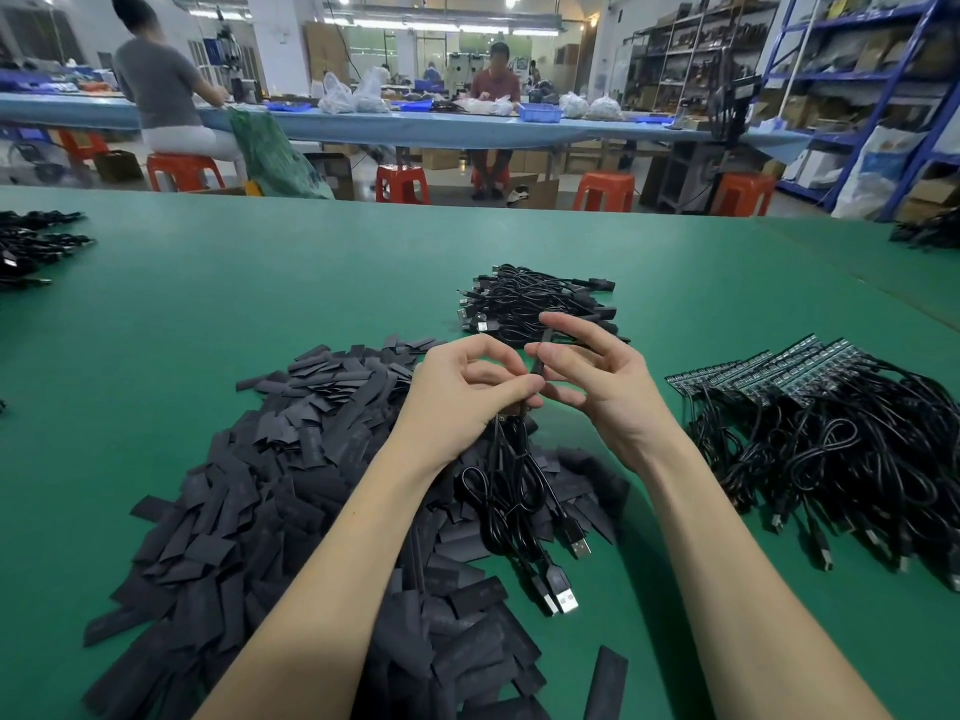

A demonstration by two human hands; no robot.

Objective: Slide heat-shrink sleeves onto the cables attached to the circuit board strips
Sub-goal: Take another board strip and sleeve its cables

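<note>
Item, workshop: our view takes in a green table (260, 283) filling the lower frame; beyond it a long blue bench (415, 124), orange stools (402, 183), blue shelving (857, 96) at right, and two seated people whose work we cannot make out. Item, sleeves (291, 485): a wide heap of flat black pieces at left and centre, its near edge cut off by the frame and partly covered by our forearms. Item, strips (779, 371): a fanned row at right with black cables (857, 459) tangled below, their far ends cut off at the frame edge. Item, finished pile (535, 304): a black bundle behind the hands; whether it carries sleeves we cannot tell. Item, dark piles at the far left (31, 246) and far right (930, 233) table edges, too blurred to identify. Item, left hand (467, 392): fingers curled, pinching a thin black piece (537, 363) from which held cables (514, 485) with USB plugs (563, 597) hang onto the heap. Item, right hand (597, 376): close beside the left, thumb and forefinger pinching the same piece, other fingers spread. Whether that piece is sleeve or strip we cannot tell.
</note>
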